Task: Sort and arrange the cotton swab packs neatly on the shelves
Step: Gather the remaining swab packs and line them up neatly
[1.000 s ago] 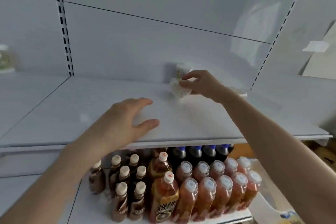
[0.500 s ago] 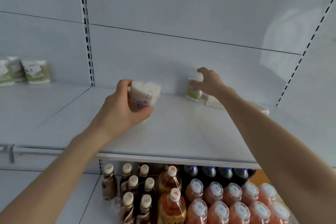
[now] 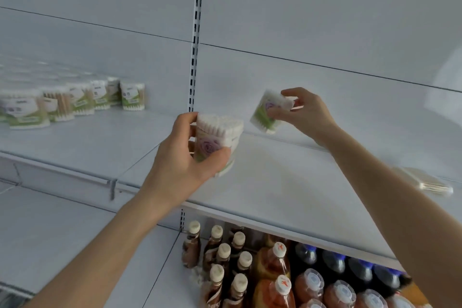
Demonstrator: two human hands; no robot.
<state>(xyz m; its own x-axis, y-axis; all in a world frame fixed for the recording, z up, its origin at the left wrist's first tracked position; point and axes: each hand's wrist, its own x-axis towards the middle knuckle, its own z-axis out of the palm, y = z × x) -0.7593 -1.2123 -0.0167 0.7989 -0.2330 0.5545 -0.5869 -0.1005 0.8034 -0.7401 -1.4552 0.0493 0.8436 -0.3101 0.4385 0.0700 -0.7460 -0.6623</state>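
Note:
My left hand (image 3: 180, 157) grips a heart-shaped cotton swab pack (image 3: 220, 132) with a purple rose label, held above the white shelf (image 3: 275, 182). My right hand (image 3: 307, 112) pinches a second rose-label swab pack (image 3: 267, 112), tilted and lifted off the shelf near the back wall. A row of several green-label swab packs (image 3: 75, 101) stands along the shelf to the far left. One flat pack of wooden-stick swabs (image 3: 425, 180) lies on the shelf at the right, partly behind my right forearm.
A slotted upright (image 3: 196, 32) runs down the back wall between the two shelf bays. Below the shelf stand brown drink bottles (image 3: 225, 257), orange bottles (image 3: 277, 272) and dark bottles with blue caps (image 3: 350, 272).
The view has swung left, bringing the row of green-label packs into sight. My right hand has lifted its pack off the shelf and tilted it. My left hand carried its pack leftward.

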